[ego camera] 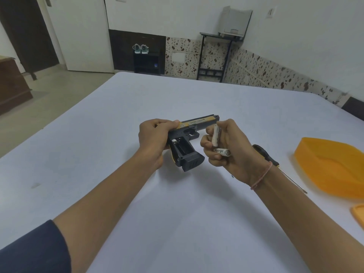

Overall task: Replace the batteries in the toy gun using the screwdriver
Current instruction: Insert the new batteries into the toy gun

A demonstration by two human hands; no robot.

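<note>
My left hand (153, 138) grips the black and gold toy gun (197, 127) by the rear of its slide, above the table, barrel pointing right. The grip points toward me and its battery compartment (180, 147) lies open and looks empty. My right hand (226, 148) is just right of the gun and holds two white batteries: one (216, 135) pinched upright between thumb and fingers, the other (222, 151) lying across the curled fingers. The screwdriver (266, 154), black handle and thin metal shaft, lies on the table behind my right wrist, partly hidden by it.
A white table (177, 203) fills the view. An orange plastic container (332, 166) stands at the right edge, with another orange piece (358, 213) below it at the frame border. Beyond the table are a door, a shoe rack and a small stand.
</note>
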